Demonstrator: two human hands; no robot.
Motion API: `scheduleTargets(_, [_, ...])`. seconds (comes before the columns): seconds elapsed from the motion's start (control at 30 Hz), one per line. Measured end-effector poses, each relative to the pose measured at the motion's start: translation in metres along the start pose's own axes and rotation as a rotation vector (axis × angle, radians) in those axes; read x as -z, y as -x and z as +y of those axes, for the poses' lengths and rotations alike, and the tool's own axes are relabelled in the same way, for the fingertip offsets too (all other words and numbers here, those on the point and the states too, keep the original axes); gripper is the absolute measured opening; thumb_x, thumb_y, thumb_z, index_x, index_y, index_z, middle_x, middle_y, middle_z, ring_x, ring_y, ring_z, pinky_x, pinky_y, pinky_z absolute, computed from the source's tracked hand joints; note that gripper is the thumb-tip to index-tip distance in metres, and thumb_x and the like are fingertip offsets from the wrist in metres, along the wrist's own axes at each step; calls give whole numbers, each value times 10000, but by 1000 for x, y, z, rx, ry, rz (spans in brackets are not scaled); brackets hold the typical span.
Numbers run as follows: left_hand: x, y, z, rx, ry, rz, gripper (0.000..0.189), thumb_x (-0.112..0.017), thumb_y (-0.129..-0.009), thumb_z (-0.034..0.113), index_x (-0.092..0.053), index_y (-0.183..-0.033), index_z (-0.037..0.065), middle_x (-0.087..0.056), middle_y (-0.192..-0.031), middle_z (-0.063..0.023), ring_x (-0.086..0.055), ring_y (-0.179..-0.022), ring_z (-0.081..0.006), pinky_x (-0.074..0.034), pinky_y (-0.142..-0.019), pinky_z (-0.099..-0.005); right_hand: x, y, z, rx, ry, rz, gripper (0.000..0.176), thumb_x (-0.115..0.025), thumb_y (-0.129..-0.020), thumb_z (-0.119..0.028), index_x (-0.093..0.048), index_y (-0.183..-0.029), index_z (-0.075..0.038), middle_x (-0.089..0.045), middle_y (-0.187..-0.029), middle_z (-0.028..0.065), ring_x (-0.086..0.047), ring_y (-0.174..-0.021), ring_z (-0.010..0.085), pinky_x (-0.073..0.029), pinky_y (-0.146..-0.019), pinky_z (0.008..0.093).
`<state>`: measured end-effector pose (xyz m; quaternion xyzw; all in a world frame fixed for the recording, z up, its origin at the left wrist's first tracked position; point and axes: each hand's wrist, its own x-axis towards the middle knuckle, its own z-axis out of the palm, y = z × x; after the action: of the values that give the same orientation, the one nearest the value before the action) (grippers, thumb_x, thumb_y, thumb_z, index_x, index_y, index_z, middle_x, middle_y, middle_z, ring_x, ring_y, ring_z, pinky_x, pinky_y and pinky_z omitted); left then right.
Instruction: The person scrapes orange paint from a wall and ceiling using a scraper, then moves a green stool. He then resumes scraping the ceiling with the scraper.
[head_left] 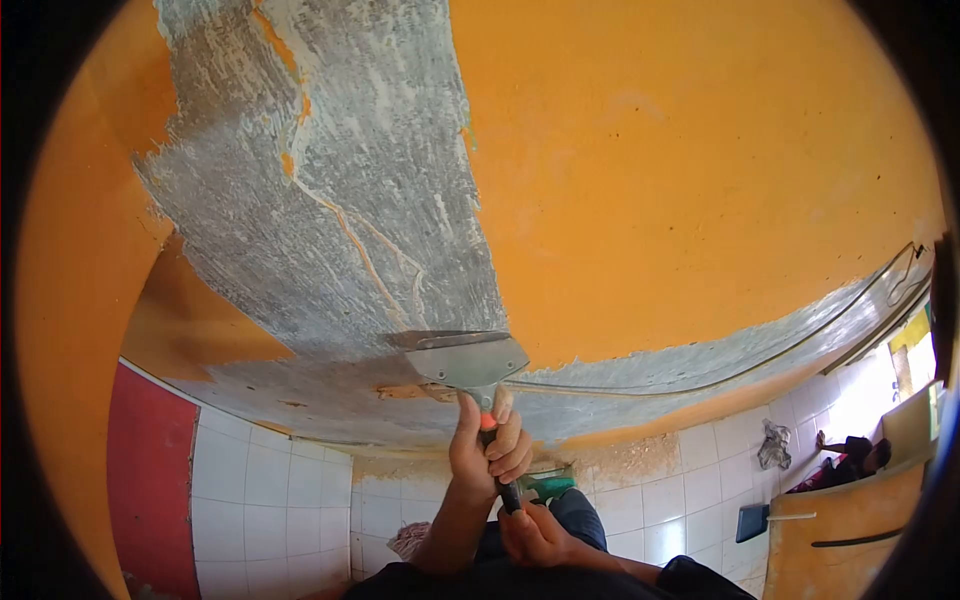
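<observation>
My left hand [490,445] is closed around the upper handle of a wide-bladed wall scraper [470,362], just below its metal head. Lower down, my right hand [535,535] grips the end of the black handle. The blade edge lies against or very near the grey stripped strip [380,200] of the wall, at that strip's lower right. Ragged borders separate this bare strip from the orange paint [680,180]. A crack-like line with orange and pale remnants [345,220] runs down the strip toward the blade.
A cable [700,388] runs along the lower grey band to the right. White tiles [650,500] lie below, with a green object [548,486] beyond my hands. Another person [850,465] is at far right, near a crumpled grey item [774,445]. A red panel [150,480] stands left.
</observation>
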<state>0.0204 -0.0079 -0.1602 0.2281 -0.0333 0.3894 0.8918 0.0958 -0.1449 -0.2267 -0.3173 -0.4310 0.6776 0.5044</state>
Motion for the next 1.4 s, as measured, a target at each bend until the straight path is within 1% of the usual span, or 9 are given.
scheduleTargets(0.27, [8,-1,-1,-10,-2,-14,456,-248,-968,531,-405,-893,110,-312,-500,46,-260,-342,-47,-252,-299,-196,3,-5,9,4,12,20,371,-333,-976,-400,-435,-856,-64,-476,-563,-16,-452,-469,88,-352,-442,239])
scheduleTargets(0.33, [7,-6,4,-18,16,-31,458,-237,-973,523,-407,-897,105,-311,-493,49,-261,-333,-46,-259,-293,-200,7,-12,-5,-2,167,-10,359,-336,-977,-390,-436,-865,-64,-481,-566,-14,-460,-478,90,-359,-456,236])
scheduleTargets(0.4, [-7,-17,16,-53,-88,-115,454,-234,-974,518,-405,-905,104,-309,-494,51,-265,-338,-48,-268,-300,-197,7,-23,-17,15,194,10,357,-331,-978,-386,-434,-865,-64,-482,-566,-14,-462,-481,88,-361,-460,233])
scheduleTargets(0.47, [-14,-15,12,-45,-70,-86,451,-236,-975,515,-404,-905,103,-309,-494,51,-266,-339,-48,-271,-303,-195,3,-21,-19,36,222,24,354,-325,-979,-382,-433,-865,-64,-482,-565,-14,-465,-484,86,-364,-464,230])
scheduleTargets(0.57, [-13,-14,10,5,-10,-52,446,-247,-977,507,-405,-898,98,-310,-493,50,-273,-339,-48,-278,-303,-194,-5,-13,-16,71,91,3,366,-312,-982,-388,-426,-861,-62,-474,-564,-13,-464,-484,78,-364,-462,224])
scheduleTargets(0.63, [-24,-18,13,12,-30,-69,459,-262,-956,553,-390,-889,118,-308,-497,43,-267,-351,-49,-257,-309,-191,-8,-13,-24,41,-20,0,475,-337,-950,-492,-413,-779,-56,-445,-515,11,-409,-414,96,-317,-397,220])
scheduleTargets(0.97, [-35,-19,17,-24,-45,-36,463,-257,-956,557,-385,-886,118,-308,-497,45,-262,-349,-46,-264,-307,-193,-11,-12,-40,76,48,-19,509,-328,-942,-527,-397,-762,-56,-459,-518,31,-418,-414,103,-321,-393,221])
scheduleTargets(1.17, [-44,-22,16,-59,-5,-64,467,-202,-979,512,-402,-898,98,-315,-503,41,-287,-344,-52,-288,-306,-201,-13,-6,-47,23,46,-25,502,-321,-950,-512,-415,-781,-49,-453,-513,33,-425,-412,112,-326,-395,232])
scheduleTargets(1.4, [-53,-24,17,-61,30,-84,448,-229,-978,512,-403,-902,107,-310,-515,44,-280,-344,-52,-273,-301,-202,-17,-6,-60,-17,26,-32,489,-305,-953,-517,-396,-826,-53,-459,-544,37,-420,-413,105,-341,-397,224])
